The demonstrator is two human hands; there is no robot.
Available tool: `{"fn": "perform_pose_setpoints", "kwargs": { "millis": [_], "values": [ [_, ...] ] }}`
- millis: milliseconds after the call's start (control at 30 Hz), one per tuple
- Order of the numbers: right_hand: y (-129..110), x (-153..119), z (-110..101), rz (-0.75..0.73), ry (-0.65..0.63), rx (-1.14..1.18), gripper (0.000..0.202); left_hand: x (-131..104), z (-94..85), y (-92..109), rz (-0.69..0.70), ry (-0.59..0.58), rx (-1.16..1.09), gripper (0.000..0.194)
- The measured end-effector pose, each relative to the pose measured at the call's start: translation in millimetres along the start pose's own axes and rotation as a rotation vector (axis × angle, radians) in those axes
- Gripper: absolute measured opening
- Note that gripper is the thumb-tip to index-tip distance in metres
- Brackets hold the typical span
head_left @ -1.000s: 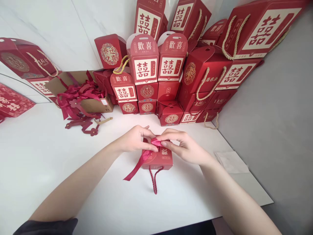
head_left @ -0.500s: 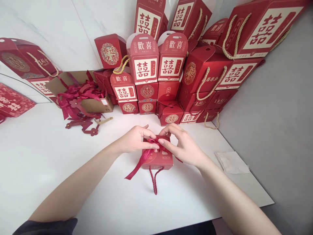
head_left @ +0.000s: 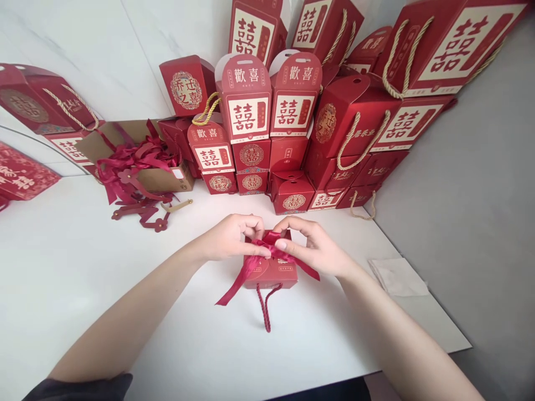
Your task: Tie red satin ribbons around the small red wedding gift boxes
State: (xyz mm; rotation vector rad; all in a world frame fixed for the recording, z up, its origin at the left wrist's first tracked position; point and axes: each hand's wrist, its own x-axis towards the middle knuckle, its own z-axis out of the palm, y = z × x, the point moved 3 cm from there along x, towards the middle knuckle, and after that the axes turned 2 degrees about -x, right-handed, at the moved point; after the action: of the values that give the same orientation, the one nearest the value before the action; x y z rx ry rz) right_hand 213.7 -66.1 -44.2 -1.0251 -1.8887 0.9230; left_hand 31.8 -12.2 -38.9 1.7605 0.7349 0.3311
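Note:
A small red gift box (head_left: 267,277) stands on the white table in front of me, its dark red cord handle (head_left: 266,312) hanging toward me. Across its top lies a shiny crimson ribbon (head_left: 236,287) gathered into a bow shape, with one tail trailing to the left and another to the right. My left hand (head_left: 232,236) pinches the ribbon at the left of the bow, thumb toward the middle. On the other side, my right hand (head_left: 315,245) has its thumb and forefinger closed on the ribbon's right part. The fingertips partly hide the knot.
Stacked red gift boxes (head_left: 292,117) with rope handles line the back wall. At the left, a cardboard box (head_left: 161,179) overflows with crimson ribbons, some spilling onto the table (head_left: 62,262). A folded white cloth or tissue (head_left: 399,277) lies at right, beside the grey wall.
My right hand has shifted slightly on the ribbon, and the right tail now shows fully, spread over the box's right side. My left hand stays nearly in place.

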Motion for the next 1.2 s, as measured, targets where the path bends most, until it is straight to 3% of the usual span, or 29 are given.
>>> {"fn": "perform_pose_setpoints", "kwargs": {
  "millis": [200,367,600,933,1100,1200],
  "values": [
    [6.4,1.4,7.9,-0.063,0.032,-0.039,0.012,-1.3,-0.5,0.8,0.007,-0.011,-0.005,0.037],
    [15.6,2.0,13.1,-0.137,0.095,-0.003,0.008,-1.4,0.7,0.5,0.005,-0.092,-0.102,0.024],
    [9.1,1.2,10.1,-0.284,0.009,-0.043,0.013,-0.1,-0.3,2.3,0.035,-0.054,-0.099,0.022],
    [2.1,-1.4,7.5,-0.264,-0.124,-0.054,0.012,-4.1,0.1,11.2,0.047,-0.039,0.047,0.028],
    [1.5,-1.5,6.1,-0.176,-0.084,-0.075,0.019,-8.9,4.6,20.8,0.06,-0.03,0.134,0.016],
    [2.2,-2.4,6.4,-0.131,-0.05,-0.047,0.016,-14.2,12.7,27.3,0.066,0.056,0.245,0.012]
  ]
}}
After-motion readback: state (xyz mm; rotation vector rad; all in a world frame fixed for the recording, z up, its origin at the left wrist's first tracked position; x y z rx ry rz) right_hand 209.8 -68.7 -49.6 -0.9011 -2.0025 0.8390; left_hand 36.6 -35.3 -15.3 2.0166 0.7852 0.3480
